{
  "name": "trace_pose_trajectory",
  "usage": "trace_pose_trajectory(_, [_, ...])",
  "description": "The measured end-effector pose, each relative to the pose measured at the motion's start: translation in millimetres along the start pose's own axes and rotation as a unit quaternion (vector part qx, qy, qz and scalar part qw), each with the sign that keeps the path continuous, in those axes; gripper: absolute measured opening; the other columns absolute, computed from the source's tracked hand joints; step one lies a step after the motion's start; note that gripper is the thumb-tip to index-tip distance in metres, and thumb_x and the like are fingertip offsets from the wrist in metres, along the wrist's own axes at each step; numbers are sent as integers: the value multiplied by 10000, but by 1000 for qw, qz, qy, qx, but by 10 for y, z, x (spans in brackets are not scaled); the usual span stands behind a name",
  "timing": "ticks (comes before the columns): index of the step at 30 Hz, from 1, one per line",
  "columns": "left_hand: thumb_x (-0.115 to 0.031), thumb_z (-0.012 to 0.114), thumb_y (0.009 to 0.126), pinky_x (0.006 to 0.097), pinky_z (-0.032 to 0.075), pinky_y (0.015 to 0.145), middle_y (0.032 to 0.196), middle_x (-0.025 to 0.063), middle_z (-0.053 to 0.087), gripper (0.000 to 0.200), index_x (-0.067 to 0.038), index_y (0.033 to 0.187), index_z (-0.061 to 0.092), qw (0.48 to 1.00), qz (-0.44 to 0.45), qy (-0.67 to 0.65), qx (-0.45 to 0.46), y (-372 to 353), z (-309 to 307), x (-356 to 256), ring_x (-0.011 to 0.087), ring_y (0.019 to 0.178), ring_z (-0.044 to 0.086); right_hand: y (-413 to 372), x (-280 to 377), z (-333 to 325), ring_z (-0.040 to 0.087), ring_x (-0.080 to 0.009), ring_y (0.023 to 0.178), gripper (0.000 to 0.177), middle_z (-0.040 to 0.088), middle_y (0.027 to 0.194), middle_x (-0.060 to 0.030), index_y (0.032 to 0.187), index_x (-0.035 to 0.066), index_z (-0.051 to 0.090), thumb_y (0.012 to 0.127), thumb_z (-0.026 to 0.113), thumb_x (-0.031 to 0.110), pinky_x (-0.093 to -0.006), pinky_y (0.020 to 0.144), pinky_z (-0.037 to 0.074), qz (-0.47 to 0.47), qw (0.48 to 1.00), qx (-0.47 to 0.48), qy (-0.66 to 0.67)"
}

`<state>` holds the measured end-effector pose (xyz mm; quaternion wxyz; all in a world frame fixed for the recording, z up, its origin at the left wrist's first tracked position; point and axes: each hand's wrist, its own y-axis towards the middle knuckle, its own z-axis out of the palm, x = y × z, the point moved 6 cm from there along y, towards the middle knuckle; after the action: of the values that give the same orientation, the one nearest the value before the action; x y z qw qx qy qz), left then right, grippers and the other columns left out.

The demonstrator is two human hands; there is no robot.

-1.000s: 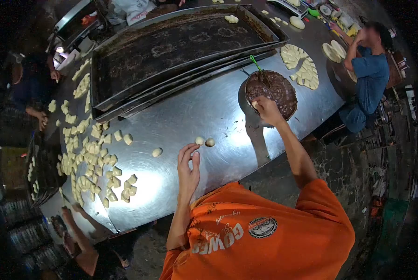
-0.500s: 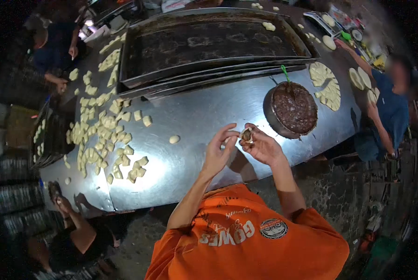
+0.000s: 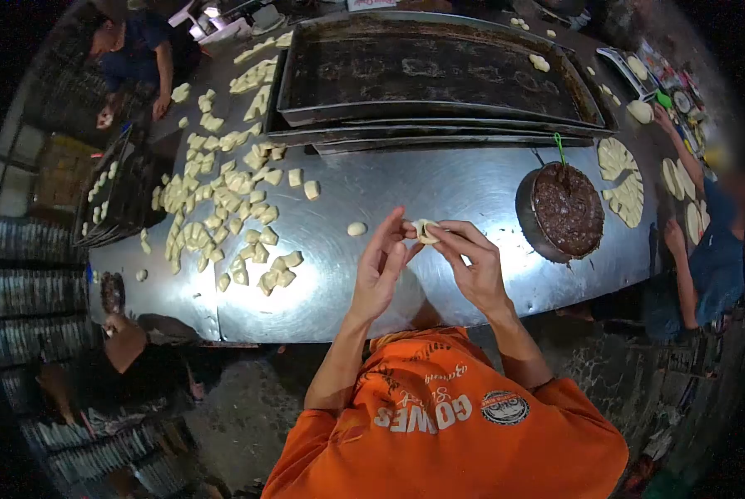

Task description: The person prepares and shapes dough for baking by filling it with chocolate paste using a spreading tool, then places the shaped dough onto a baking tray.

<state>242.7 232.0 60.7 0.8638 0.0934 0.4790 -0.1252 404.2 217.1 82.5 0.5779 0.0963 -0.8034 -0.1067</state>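
Both my hands hold one small pale dough piece [image 3: 426,231] above the metal table [image 3: 439,183]. My right hand [image 3: 479,270] pinches it from the right, and my left hand [image 3: 378,270] has its fingertips closed on its left edge. The dough is curled up, with a hollow in its middle. A smooth dough ball [image 3: 356,229] rests on the table just left of my left hand. Right of my hands stands a round pot of dark brown filling [image 3: 565,209], with a green handle [image 3: 559,148] sticking out.
Stacked dark baking trays [image 3: 439,112] lie beyond my hands, a dough piece on the top one. Many cut dough pieces [image 3: 222,200] spread over the left side. Sliced dough [image 3: 622,181] lies right of the pot. Co-workers are at the left [image 3: 139,50] and right [image 3: 722,249].
The view has shifted, so the table's contents appear farther right. The dough between my hands is now folded up round its middle, and the dark filling seen in it before no longer shows clearly.
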Motion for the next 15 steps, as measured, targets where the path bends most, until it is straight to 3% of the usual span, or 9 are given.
trace_pose_trajectory(1, [-204,501,1043,381,448,1061,1305,87,495,486,-48,1487,383,996,22,84,15,-24,3,-35,170,1230,500,39,131,16,663,-218,982,354,617,1155,-127,1215,61,687,866,707,7,-302,786,567,-65,997,7,-50])
trace_pose_trajectory(3, [-195,498,1042,369,445,1053,1306,93,491,482,-44,1487,390,985,44,167,25,-88,10,-90,167,1225,496,69,296,2,642,-191,901,351,637,1107,-121,1172,56,704,832,718,-29,-287,763,547,-52,994,27,-91])
trace_pose_trajectory(5, [-162,486,1041,331,449,1018,1274,101,499,463,-32,1478,408,952,29,301,54,-140,92,-148,175,1204,497,113,346,-26,642,-201,841,220,634,1069,-114,1070,18,718,850,718,1,-320,720,549,-37,998,0,-42])
trace_pose_trajectory(7, [-132,472,1038,298,447,990,1251,108,502,446,-25,1469,426,948,37,311,60,-171,88,-87,187,1173,517,109,272,-8,646,-203,852,187,632,1060,-110,1036,8,717,849,720,2,-319,723,547,-20,998,32,-42])
trace_pose_trajectory(9, [-139,484,1038,307,475,964,1229,109,515,401,-11,1418,478,926,117,352,75,-190,163,-152,178,1143,542,96,189,32,650,-205,862,154,631,1052,-106,1002,-3,716,848,722,3,-318,727,545,-4,997,64,-42])
trace_pose_trajectory(10, [-139,484,1038,307,475,964,1229,109,515,401,-11,1418,478,926,117,353,70,-195,172,-120,178,1143,542,88,191,39,653,-208,866,164,632,1047,-104,1014,-2,718,851,722,10,-317,729,543,-30,997,57,-40])
trace_pose_trajectory(12, [-158,511,1033,329,503,942,1223,104,530,340,-2,1334,536,982,42,159,-93,-201,-51,-16,168,1124,559,77,220,75,656,-211,871,173,632,1042,-102,1027,-1,720,854,721,17,-316,731,541,-57,996,54,-35])
trace_pose_trajectory(13, [-158,511,1033,329,503,942,1223,104,530,340,-2,1334,536,981,43,161,-97,-210,-94,-43,168,1124,559,73,222,103,657,-216,879,178,630,1041,-104,1035,2,722,859,718,25,-319,728,541,-45,997,56,-7])
trace_pose_trajectory(15, [-123,558,1008,311,524,902,1232,92,541,311,5,1291,540,992,-96,81,-33,-233,-131,70,156,1119,562,76,246,159,658,-221,888,182,629,1041,-106,1044,5,724,864,714,32,-322,726,540,-32,997,59,25])
